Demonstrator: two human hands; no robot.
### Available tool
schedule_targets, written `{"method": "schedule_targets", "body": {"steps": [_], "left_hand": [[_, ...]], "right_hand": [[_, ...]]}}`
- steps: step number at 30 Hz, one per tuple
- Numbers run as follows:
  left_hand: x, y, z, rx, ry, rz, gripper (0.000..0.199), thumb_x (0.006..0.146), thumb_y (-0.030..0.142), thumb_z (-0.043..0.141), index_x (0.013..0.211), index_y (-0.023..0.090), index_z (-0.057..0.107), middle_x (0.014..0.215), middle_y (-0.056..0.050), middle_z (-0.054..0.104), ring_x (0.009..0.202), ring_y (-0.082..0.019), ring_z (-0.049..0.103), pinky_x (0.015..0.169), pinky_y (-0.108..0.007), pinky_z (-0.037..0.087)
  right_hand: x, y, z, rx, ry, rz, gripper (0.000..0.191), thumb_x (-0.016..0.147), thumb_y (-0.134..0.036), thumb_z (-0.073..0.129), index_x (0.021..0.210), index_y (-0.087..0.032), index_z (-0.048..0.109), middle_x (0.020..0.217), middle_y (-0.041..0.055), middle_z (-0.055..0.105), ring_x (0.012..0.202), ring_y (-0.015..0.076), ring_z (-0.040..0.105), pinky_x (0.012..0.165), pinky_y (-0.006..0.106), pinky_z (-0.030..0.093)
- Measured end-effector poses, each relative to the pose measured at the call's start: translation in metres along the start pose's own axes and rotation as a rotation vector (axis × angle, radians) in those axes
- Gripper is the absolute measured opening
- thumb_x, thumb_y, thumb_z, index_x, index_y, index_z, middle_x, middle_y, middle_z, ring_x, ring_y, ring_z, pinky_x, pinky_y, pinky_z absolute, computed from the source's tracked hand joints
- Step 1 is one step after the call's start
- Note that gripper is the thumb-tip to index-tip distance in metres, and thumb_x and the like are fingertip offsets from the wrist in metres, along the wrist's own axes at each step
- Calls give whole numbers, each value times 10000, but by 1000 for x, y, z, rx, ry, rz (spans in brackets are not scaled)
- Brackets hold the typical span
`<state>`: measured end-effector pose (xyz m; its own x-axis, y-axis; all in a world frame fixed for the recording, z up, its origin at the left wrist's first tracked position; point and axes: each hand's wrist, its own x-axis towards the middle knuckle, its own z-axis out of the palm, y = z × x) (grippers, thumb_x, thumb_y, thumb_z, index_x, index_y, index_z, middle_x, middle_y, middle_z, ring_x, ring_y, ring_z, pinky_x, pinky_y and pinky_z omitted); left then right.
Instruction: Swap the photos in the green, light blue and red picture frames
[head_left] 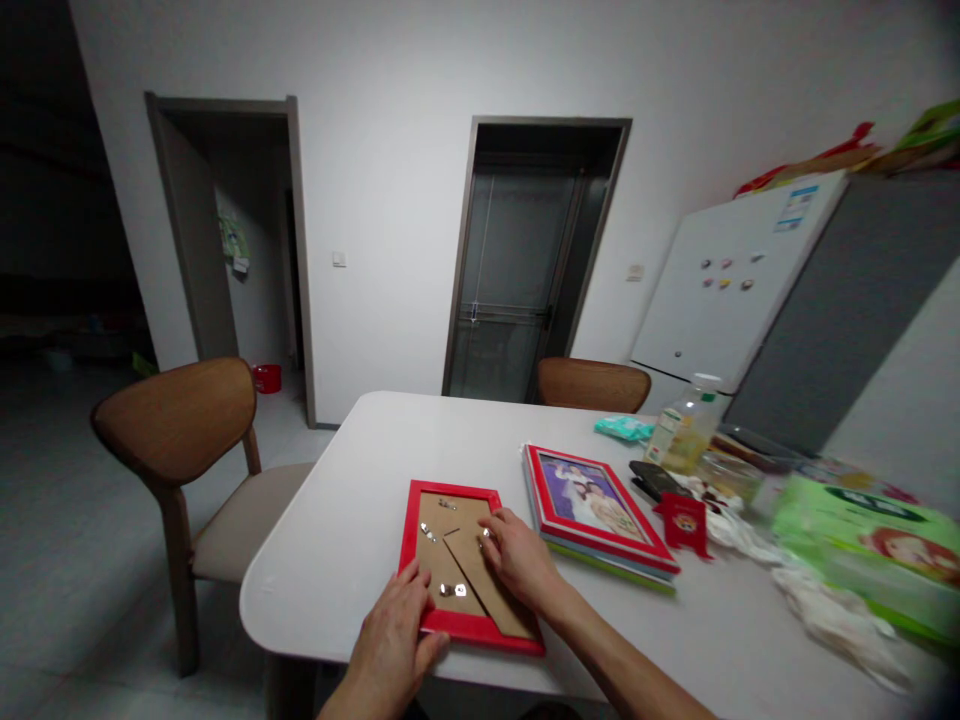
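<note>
A red picture frame (486, 632) lies face down on the table, its brown backing board (469, 560) showing. Several small metal clips (452, 591) sit on the board, and a stand leg of the same brown colour slants across it. My left hand (394, 630) grips the frame's near left corner, fingers on the left side and thumb at the near edge. With bent fingers, my right hand (521, 560) pinches at a clip (486, 535) on the board's right side; the fingertips partly cover it.
Right of the frame is a stack of picture frames, the top one red with a photo (589, 495). Beyond lie a dark phone (658, 482), red packet (685, 525), bottle (686, 425), teal wrapper (624, 429) and green tissue pack (862, 550). Wooden chairs (180, 420) stand by the white table (330, 560).
</note>
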<state>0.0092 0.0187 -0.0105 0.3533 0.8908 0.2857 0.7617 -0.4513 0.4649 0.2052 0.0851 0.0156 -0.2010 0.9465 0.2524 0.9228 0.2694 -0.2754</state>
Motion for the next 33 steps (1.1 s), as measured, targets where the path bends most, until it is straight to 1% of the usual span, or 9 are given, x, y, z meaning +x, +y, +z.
{"method": "schedule_targets", "body": {"steps": [4,7,11,16,21,24,27,30,33], "left_hand": [[-1,2,0,-9,8,19,332,718,225,534,1029,109,539,1213,-148,475,1169,-245,363,965,-414,321],[-2,3,-1,-49,19,15,283,713,227,536,976,125,559,1228,-144,461,1170,-248,361,967,-427,313],[-3,-1,-3,-188,57,-31,330,697,227,549,1022,168,530,1264,-115,425,1173,-239,359,964,-417,317],[4,4,-11,-458,111,-115,447,710,224,525,1142,169,424,1200,-102,492,1090,-206,457,926,-343,365],[17,7,-25,-682,224,-197,369,733,267,486,1087,167,459,1089,-75,570,997,-204,527,862,-330,412],[21,-6,-32,-852,294,-270,347,712,295,497,1029,157,492,1025,-65,600,932,-209,563,799,-323,450],[19,-30,-42,-980,313,-398,366,714,291,479,1050,146,468,933,-55,638,776,-187,616,677,-302,494],[12,-57,-56,-960,326,-511,340,705,251,503,1031,153,489,850,-29,660,667,-156,624,594,-259,491],[6,-81,-67,-907,303,-561,287,670,239,547,942,151,541,768,-12,668,617,-145,618,541,-230,474]], "right_hand": [[-11,-16,-2,-36,-108,4,336,675,-445,499,888,-201,591,867,67,572,758,175,523,619,238,345],[-11,-22,1,-12,-95,33,324,642,-369,532,914,-201,583,875,69,580,765,175,527,633,235,350],[-6,-21,-1,81,-74,73,325,606,-266,537,917,-187,589,859,60,606,743,160,538,626,216,355],[-3,-22,-25,183,-119,78,265,629,-281,505,845,-182,623,778,42,627,660,141,536,556,204,345],[-4,-50,-46,219,-43,19,291,619,-305,525,874,-200,620,869,44,611,752,161,533,634,220,367],[-10,-70,-46,302,-28,-22,302,656,-326,519,920,-207,604,901,46,586,796,160,526,675,220,382],[-16,-76,-37,374,-49,-87,298,727,-349,464,955,-203,590,889,48,580,789,153,527,687,224,391],[-18,-62,-26,314,-21,-82,322,743,-347,461,999,-188,574,950,70,568,868,178,510,767,255,378],[-17,-35,-17,126,13,7,336,722,-287,489,1023,-162,570,1034,105,542,965,213,469,848,289,336]]}}
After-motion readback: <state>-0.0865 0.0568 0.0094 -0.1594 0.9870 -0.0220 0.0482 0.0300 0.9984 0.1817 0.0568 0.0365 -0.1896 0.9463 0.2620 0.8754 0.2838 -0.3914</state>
